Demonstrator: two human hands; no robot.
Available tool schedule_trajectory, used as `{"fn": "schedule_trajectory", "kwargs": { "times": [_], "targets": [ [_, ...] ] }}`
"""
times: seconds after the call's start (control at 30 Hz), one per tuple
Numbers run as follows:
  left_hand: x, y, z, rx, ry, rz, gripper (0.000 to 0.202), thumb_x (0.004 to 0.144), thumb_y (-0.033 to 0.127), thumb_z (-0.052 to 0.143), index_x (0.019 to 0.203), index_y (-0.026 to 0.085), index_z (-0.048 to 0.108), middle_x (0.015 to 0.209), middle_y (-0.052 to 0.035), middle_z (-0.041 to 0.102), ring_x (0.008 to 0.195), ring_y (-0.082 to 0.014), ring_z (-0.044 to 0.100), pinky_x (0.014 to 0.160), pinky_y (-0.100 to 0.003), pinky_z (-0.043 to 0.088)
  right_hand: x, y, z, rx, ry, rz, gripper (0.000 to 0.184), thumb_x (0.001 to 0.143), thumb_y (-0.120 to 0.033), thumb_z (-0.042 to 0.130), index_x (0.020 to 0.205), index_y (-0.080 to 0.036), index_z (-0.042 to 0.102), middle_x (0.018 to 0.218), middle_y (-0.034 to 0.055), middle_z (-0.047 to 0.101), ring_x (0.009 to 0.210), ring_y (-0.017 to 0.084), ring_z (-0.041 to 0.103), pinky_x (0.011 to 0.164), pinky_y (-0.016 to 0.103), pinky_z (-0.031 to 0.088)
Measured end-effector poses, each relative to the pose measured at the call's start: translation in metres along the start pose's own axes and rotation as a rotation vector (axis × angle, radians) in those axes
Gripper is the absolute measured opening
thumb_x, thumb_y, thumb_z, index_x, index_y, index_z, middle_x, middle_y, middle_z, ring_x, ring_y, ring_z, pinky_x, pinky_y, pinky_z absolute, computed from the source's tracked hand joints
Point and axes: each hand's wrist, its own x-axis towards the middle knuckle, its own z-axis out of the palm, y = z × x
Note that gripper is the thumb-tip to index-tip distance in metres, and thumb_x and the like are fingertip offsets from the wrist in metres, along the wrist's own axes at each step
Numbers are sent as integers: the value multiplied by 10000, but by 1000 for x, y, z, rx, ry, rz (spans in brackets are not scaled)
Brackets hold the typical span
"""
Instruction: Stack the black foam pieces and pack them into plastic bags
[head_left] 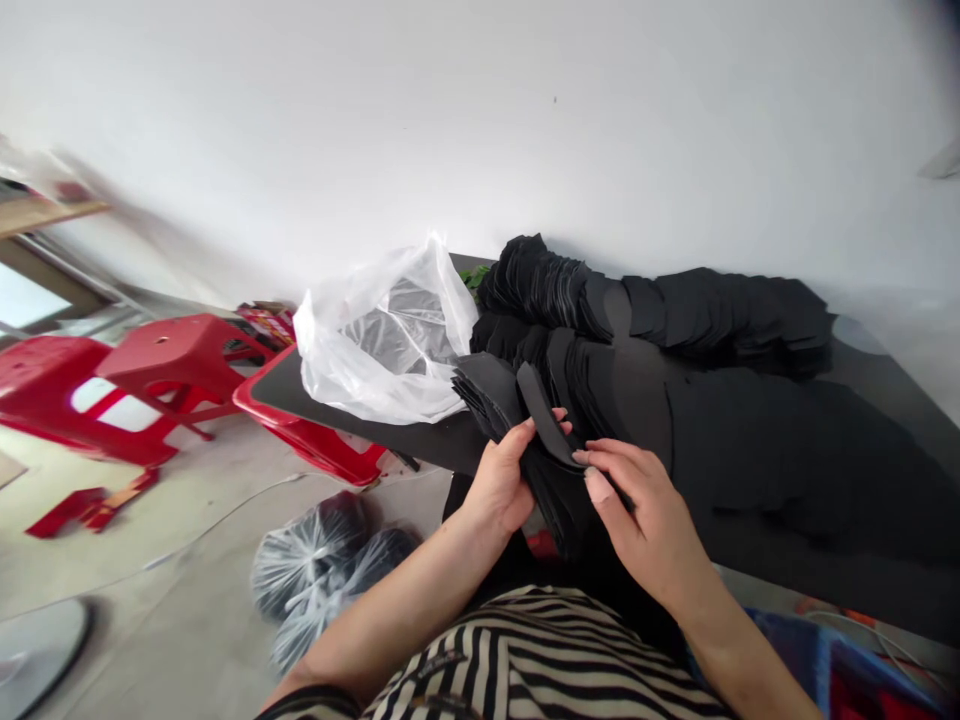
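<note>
My left hand (499, 482) grips a fanned stack of thin black foam cut-outs (487, 400) from below. A curved black foam piece (544, 415) rises from that stack. My right hand (641, 512) pinches the stack's near edge between thumb and fingers, just beside the curved piece. Behind my hands, long rows of stacked black foam cut-outs (720, 320) lie on a dark table top (330, 410). A translucent white plastic bag (386, 340) sits to the left of the rows, and its contents are hard to make out.
The dark table has a red rim (274, 420). Red plastic stools (176, 360) stand on the concrete floor at left. Two tied bags of dark pieces (311, 555) lie below the table edge. A round fan base (34, 655) sits at lower left, and a white wall rises behind.
</note>
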Motion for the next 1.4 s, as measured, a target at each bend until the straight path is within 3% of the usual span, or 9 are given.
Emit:
{"fn": "schedule_trajectory", "kwargs": {
  "times": [0.2,0.3,0.53,0.7,0.87,1.0,1.1,1.27,1.4],
  "targets": [
    [-3,-6,9,104,2,3,354,767,273,724,1051,62,734,1033,-151,742,923,-218,692,809,-278,557,2,-18,-24,-77,-202,68,198,971,-281,469,1084,-278,632,1065,3,648,941,164,614,811,301,470],
    [-1,-7,14,115,27,-57,345,748,248,738,1046,74,736,1004,-141,751,886,-236,709,809,-312,571,4,-15,-45,-23,-181,159,163,969,-271,463,979,-252,625,906,-17,652,795,134,609,712,261,446],
    [6,-5,24,73,-62,-200,355,821,249,660,1119,61,706,1109,-181,721,969,-258,703,873,-371,574,2,65,-81,-234,233,430,228,926,-410,500,935,-230,640,805,8,667,739,180,611,670,281,428],
    [11,-7,27,28,-112,-272,407,863,294,605,1190,64,679,1117,-192,716,930,-249,712,870,-372,569,3,116,-79,-490,238,570,270,910,-385,490,1051,-210,639,859,65,693,756,249,634,662,344,436],
    [15,-11,31,11,-153,-240,375,872,281,597,1172,76,691,1175,-172,699,1047,-240,677,932,-346,541,-2,84,-68,-538,266,348,371,930,-417,499,1230,-214,579,1234,131,602,942,270,625,752,400,491],
    [15,-13,31,43,-115,-160,368,842,268,643,1154,80,699,1142,-151,715,1047,-242,673,944,-343,533,-4,33,-44,-184,105,126,318,950,-391,538,1244,-273,550,1184,55,636,954,196,623,818,341,521],
    [13,-12,27,66,-84,-85,356,824,273,673,1127,89,710,1121,-138,722,1018,-233,680,930,-330,539,-2,13,-22,-145,44,29,265,963,-305,538,1221,-249,538,1149,57,643,1026,203,600,870,358,513],
    [10,-4,18,76,33,25,375,768,265,746,1098,92,711,1110,-144,722,1018,-261,685,906,-343,553,7,6,-6,-18,64,-77,213,971,-187,490,1161,-237,571,1087,60,632,1026,182,593,888,337,504],
    [10,5,13,26,119,48,511,760,259,759,1245,156,634,1130,-127,719,1035,-267,684,891,-371,565,31,28,-14,169,180,96,154,936,-274,561,1074,-260,629,1044,31,665,955,166,635,849,306,516]
  ]
}}
